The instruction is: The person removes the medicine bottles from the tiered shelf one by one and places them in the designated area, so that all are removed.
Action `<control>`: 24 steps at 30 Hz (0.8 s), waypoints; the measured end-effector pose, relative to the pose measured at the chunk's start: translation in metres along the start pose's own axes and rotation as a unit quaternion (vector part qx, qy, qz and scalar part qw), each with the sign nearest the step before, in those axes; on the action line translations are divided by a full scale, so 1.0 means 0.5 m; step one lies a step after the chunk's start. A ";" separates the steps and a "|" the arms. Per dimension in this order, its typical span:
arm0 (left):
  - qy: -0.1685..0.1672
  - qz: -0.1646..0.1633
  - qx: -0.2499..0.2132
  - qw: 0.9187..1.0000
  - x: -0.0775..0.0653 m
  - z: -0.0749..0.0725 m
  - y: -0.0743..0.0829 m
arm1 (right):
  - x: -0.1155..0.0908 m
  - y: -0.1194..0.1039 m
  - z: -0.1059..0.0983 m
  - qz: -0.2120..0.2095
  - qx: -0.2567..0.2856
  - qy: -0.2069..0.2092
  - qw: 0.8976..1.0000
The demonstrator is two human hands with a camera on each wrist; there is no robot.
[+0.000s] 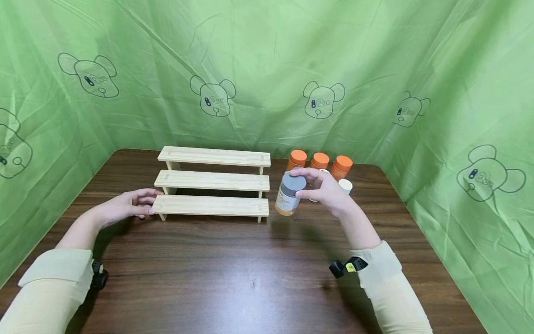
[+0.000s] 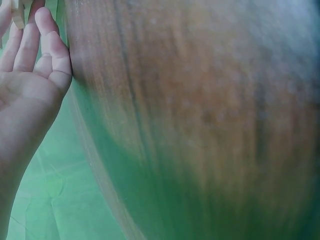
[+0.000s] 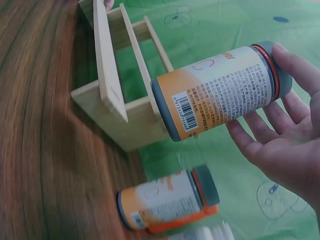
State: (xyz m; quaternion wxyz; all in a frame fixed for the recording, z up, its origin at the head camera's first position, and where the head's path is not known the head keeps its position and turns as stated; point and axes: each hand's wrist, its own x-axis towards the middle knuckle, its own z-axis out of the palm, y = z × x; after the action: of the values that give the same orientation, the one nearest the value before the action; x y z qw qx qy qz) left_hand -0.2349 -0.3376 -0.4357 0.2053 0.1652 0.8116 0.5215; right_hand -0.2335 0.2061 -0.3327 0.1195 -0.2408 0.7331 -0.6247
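Observation:
My right hand (image 1: 327,191) holds a supplement bottle (image 1: 288,198) by its grey lid, thumb on the near side and fingers on the far side. The bottle hangs slightly tilted above the table, just right of a three-step wooden display shelf (image 1: 210,205). Its orange-and-white label with a barcode faces the right wrist camera. At the shelf's left end, my left hand (image 1: 125,206) grips the lowest step between thumb and fingers. Only a bit of that wood shows in the left wrist view, beside the fingers (image 2: 25,52).
Behind my right hand stand several orange-lidded bottles (image 1: 343,164) and white-lidded ones (image 1: 345,186), partly hidden. A second grey-lidded bottle (image 3: 162,200) stands below the held one in the right wrist view. Green cloth (image 1: 267,60) walls in the brown wooden table (image 1: 233,273).

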 end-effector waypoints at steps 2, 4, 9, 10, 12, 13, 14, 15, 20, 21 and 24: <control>0.002 -0.004 0.002 1.000 0.001 -0.001 -0.001 | -0.005 0.006 -0.007 0.003 0.002 0.005 1.000; 0.004 -0.008 0.003 1.000 0.002 -0.002 -0.003 | -0.009 0.012 -0.012 0.013 0.001 0.011 1.000; 0.009 -0.018 0.006 1.000 0.004 -0.003 -0.005 | -0.019 0.032 -0.025 0.029 -0.008 0.021 0.999; 0.009 -0.018 0.007 1.000 0.004 -0.003 -0.005 | -0.021 0.035 -0.027 0.032 -0.011 0.023 0.999; 0.010 -0.019 0.008 1.000 0.004 -0.004 -0.006 | -0.024 0.044 -0.031 0.036 -0.018 0.027 0.999; 0.011 -0.020 0.008 1.000 0.003 -0.004 -0.006 | -0.025 0.049 -0.032 0.036 -0.023 0.028 0.999; 0.011 -0.020 0.008 1.000 0.003 -0.005 -0.007 | -0.027 0.055 -0.034 0.038 -0.027 0.031 0.998; 0.012 -0.019 0.009 1.000 0.003 -0.005 -0.007 | -0.028 0.060 -0.036 0.039 -0.029 0.033 0.998; 0.009 -0.014 0.007 1.000 0.003 -0.005 -0.005 | -0.036 0.087 -0.040 0.045 -0.034 0.042 0.998; 0.008 -0.012 0.006 1.000 0.002 -0.004 -0.004 | -0.037 0.090 -0.040 0.046 -0.034 0.043 0.997; 0.002 -0.008 -0.001 1.000 0.000 -0.001 -0.001 | -0.039 0.104 -0.039 0.051 -0.035 0.046 0.997</control>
State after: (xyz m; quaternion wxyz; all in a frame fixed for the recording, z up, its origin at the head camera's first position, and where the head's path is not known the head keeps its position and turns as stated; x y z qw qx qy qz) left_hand -0.2354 -0.3380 -0.4358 0.2080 0.1576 0.8128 0.5208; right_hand -0.2368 0.2380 -0.3820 0.1089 -0.1785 0.7705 -0.6021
